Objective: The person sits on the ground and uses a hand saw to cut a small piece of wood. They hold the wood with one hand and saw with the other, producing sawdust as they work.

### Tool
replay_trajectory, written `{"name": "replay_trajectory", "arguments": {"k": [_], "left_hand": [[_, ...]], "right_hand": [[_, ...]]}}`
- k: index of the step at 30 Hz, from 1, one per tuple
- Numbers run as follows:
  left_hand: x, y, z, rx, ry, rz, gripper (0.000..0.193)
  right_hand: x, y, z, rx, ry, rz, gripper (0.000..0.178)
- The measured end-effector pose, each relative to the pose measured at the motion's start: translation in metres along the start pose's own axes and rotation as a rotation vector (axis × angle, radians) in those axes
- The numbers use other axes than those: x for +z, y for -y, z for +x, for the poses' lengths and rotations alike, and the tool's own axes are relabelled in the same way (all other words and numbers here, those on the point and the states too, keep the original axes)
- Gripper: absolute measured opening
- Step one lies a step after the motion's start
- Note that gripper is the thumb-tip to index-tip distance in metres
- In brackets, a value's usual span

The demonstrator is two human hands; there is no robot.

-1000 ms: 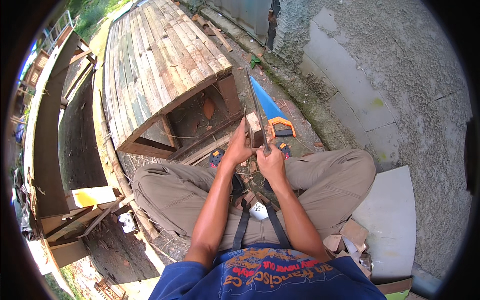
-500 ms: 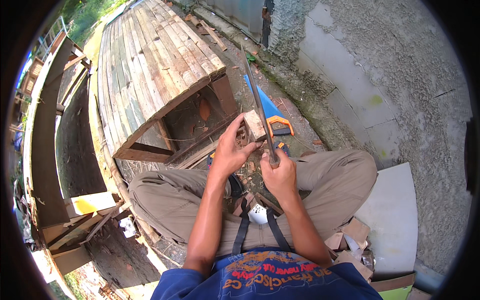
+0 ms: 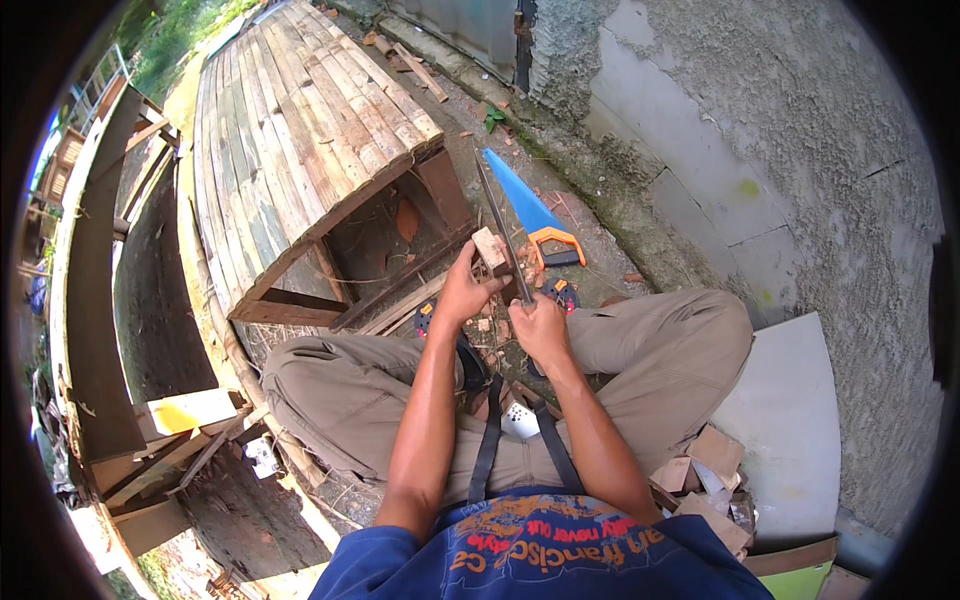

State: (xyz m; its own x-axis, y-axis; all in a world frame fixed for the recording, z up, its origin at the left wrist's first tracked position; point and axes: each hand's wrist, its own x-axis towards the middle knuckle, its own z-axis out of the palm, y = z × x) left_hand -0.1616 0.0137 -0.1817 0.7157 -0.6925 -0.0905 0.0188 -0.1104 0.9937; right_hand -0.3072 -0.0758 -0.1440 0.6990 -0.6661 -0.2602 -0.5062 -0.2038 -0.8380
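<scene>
My left hand (image 3: 463, 292) is closed around a small wood block (image 3: 489, 248), with the fingers along its left side and the thumb underneath. A long dark machete (image 3: 500, 225) is in my right hand (image 3: 541, 330), whose fingers wrap its handle end. The blade points up and away from me, close along the block's right side; I cannot tell whether it touches the wood. Beyond my right hand lies a handsaw (image 3: 522, 195) with a blue blade and an orange and black handle.
A bamboo-slat bench (image 3: 310, 110) stands at the far left, and a rough grey wall (image 3: 790, 110) runs along the right. Wood scraps (image 3: 712, 455) lie by my right thigh beside a white panel (image 3: 795, 400). Wood chips litter the ground between my legs.
Both hands have moved slightly down and toward me with the block and the machete. The machete has shifted left, leaving more of the handsaw in view.
</scene>
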Motion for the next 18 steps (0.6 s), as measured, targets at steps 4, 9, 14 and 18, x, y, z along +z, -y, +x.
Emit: {"name": "replay_trajectory", "arguments": {"k": [4,9,14,18], "left_hand": [[-0.008,-0.009,-0.007,-0.01,-0.039,-0.094,0.08],[-0.019,-0.055,-0.018,0.009,-0.151,-0.164,0.065],[-0.022,-0.058,-0.019,-0.227,-0.214,-0.283,0.043],[-0.012,-0.052,-0.018,-0.225,-0.229,-0.315,0.041]], "right_hand": [[-0.005,0.017,-0.008,-0.031,-0.045,0.133,0.035],[-0.007,0.02,-0.008,-0.055,-0.054,0.056,0.031],[0.009,0.019,-0.017,-0.123,-0.077,0.113,0.029],[0.006,0.029,-0.018,-0.14,-0.045,0.135,0.036]]}}
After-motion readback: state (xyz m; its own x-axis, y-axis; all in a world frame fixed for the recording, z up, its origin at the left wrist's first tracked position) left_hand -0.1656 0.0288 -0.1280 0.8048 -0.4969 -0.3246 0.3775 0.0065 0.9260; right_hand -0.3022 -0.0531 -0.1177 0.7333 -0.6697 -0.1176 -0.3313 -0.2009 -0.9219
